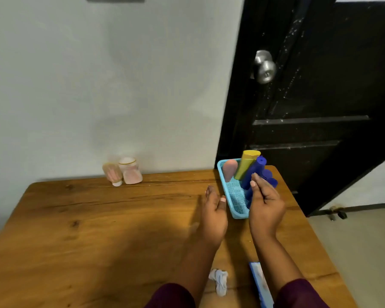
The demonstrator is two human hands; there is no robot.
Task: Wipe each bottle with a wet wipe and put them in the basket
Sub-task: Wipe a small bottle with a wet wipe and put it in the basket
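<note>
Fingers (255,178) of the right hand (266,205): bent, tips against a blue bottle (257,168) in the basket (226,190); whether they pinch it or merely touch it cannot be told, the hand hiding the contact. Left hand (213,212): loosely curled, holding nothing, hovering just beside the basket's near-left rim. Basket contents: the blue bottle leaning, a yellow bottle (247,165) and a pink bottle (229,171) upright, more blue shapes behind the right hand, not separable. Outstanding items: a tilted bottle (112,174), cap down, and a squat bottle (130,171), side by side against the wall (98,85) at the table's (87,230) far edge. Both lie well apart from the hands, away to the left and farther off; the left hand is the nearer. Their long axes run roughly vertical, so a reach from the side looks apt. Wipe (219,281): crumpled, on the table near the person, between the forearms.
</note>
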